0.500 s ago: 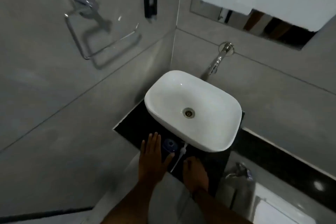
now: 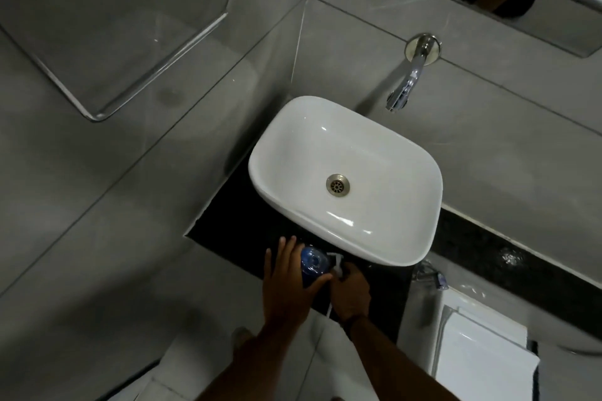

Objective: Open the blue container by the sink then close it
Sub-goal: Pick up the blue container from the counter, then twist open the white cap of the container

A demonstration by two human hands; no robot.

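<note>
The blue container (image 2: 313, 262) stands on the black counter (image 2: 247, 225) just in front of the white sink (image 2: 384, 241). My left hand (image 2: 286, 283) wraps it from the left, fingers behind it and thumb across its near side. A white pump piece (image 2: 336, 262) sits right beside the container's top, and a thin white tube (image 2: 330, 310) shows below my hands. My right hand (image 2: 351, 290) is closed on the white pump piece, with its fingertips hidden from view.
A chrome tap (image 2: 407, 81) juts from the grey wall above the sink. A towel ring (image 2: 136, 75) hangs on the left wall. To the lower right are a white toilet cistern (image 2: 482, 352) and a chrome hose fitting (image 2: 430, 273).
My left hand has closed around the blue container. My right hand has moved forward from the counter edge onto the white pump piece. The view has shifted closer to the sink.
</note>
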